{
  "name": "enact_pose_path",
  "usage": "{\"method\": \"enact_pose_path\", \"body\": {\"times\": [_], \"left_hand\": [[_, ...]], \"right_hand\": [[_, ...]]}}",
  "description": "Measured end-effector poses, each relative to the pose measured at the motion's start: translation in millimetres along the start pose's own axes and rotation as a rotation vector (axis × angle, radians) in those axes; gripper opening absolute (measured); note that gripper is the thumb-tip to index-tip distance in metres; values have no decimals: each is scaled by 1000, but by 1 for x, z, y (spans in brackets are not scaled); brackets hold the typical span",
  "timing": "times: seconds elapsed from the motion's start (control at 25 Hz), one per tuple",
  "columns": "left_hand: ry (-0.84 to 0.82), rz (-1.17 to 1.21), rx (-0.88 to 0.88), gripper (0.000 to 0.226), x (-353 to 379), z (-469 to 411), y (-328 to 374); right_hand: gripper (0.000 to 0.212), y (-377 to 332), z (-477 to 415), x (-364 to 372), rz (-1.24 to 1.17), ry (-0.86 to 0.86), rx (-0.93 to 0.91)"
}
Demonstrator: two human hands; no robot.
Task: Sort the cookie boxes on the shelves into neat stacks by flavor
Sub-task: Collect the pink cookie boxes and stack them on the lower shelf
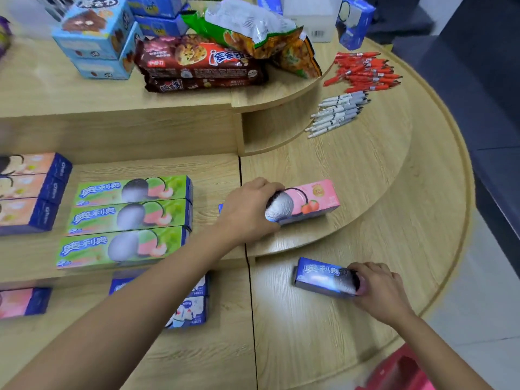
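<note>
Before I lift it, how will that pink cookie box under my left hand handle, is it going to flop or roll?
The pink cookie box looks like a stiff carton with flat faces, so it should hold shape and not roll. It lies flat on the shelf, so tipping seems unlikely. The left hand covers one end; lifted there, the far end may dip.

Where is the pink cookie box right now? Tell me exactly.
In the head view, the pink cookie box lies flat on the middle shelf, right of centre, gripped at its near end by the left hand, right of the green boxes.
</note>
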State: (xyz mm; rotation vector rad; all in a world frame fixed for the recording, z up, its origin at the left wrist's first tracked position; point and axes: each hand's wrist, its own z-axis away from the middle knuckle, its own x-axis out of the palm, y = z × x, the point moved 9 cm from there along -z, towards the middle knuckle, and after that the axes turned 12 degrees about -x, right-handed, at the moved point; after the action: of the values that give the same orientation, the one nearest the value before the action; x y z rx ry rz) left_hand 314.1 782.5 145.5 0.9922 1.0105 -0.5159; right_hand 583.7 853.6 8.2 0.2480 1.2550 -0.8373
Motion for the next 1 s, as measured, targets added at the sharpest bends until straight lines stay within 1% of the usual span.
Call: {"method": "enact_pose_path", "body": {"times": [0.12,0.24,0.36,0.48,0.64,0.76,0.84,1.0], "left_hand": [[60,105,21,63,-24,52,-20],[135,142,-41,64,-45,115,-58],[190,166,-161,65,-52,186,-112],[245,237,-313,63,-54,264,-179],[289,242,-462,61,-58,361,-271],[298,258,-518,62,-61,419,-340],[269,243,-536,63,-63,451,-385],[191,148,-524,60,-70,482,-458]], "right_hand": [[53,-31,8,-15,7,-26,-71],[53,-77,15,-21,52,-33,-178],[55,-128,21,-12,32,-40,-258],[57,-193,28,8,-23,-45,-347],[62,-291,36,44,-103,-66,-411],[66,-364,43,73,-120,-48,-419],[67,-415,46,91,-133,-37,-420],[63,-502,41,115,-132,-36,-413]]}}
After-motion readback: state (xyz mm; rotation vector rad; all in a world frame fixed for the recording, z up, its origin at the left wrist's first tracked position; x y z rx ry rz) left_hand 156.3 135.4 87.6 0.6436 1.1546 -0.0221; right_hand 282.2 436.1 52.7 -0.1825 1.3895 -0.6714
